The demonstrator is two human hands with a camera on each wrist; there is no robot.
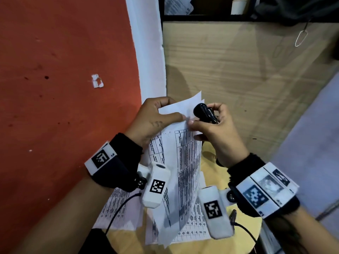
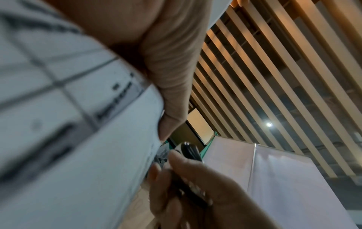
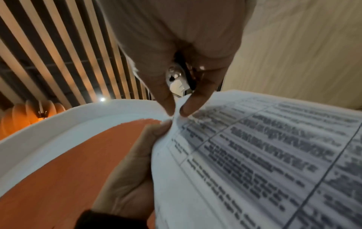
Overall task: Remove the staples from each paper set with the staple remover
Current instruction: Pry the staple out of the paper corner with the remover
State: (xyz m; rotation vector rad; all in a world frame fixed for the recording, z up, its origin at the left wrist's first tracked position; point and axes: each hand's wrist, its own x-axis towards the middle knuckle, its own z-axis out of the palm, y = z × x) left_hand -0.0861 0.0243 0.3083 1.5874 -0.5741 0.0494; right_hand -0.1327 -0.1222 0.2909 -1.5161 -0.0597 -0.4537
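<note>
A printed paper set with tables on it is held up in front of me. My left hand grips its top, thumb pressed on the front sheet. My right hand holds the black staple remover in its curled fingers. Its thumb and forefinger also pinch the edge of a sheet right beside the left thumb. The remover's metal part shows behind those fingertips, clear of the paper. No staple is visible in any view.
More printed sheets lie on a yellowish wooden surface below my hands. A red surface with a torn paper scrap is at the left. A wood panel stands ahead, with a shelf above it.
</note>
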